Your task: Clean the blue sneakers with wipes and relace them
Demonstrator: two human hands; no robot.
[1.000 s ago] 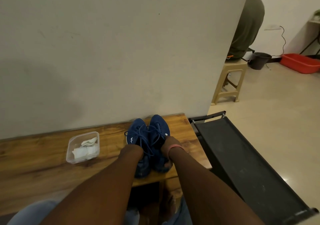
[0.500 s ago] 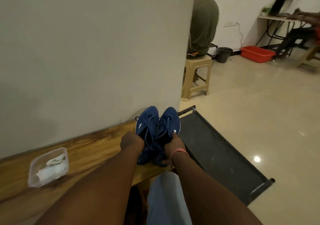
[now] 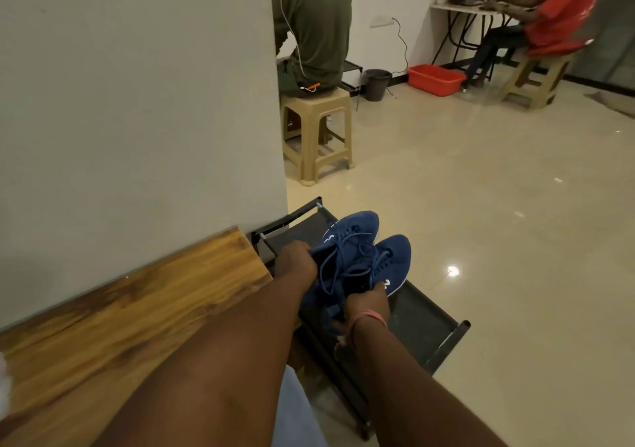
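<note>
While I carry them, blue sneakers [image 3: 357,257]: pair held over black rack [image 3: 426,316], toes pointing away, right of wooden table [image 3: 137,309]. Left hand [image 3: 295,262], right hand [image 3: 366,304]: each gripping a heel end.

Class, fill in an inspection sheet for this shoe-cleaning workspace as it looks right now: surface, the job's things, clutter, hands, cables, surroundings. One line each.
Surface: wooden table against the wall; a black rack stands beside its right end.
Job's things: two blue sneakers, laced, held side by side above the rack, off the table. Wipes: not clearly in view.
Clutter: nothing seen on the visible part of the table.
Hands: left hand grips the left shoe's opening; right hand grips the right shoe near its heel.
Cables: a wall cable runs down toward a dark bucket.
Surroundings: two seated people, beige stools, red tub, glossy floor.
</note>
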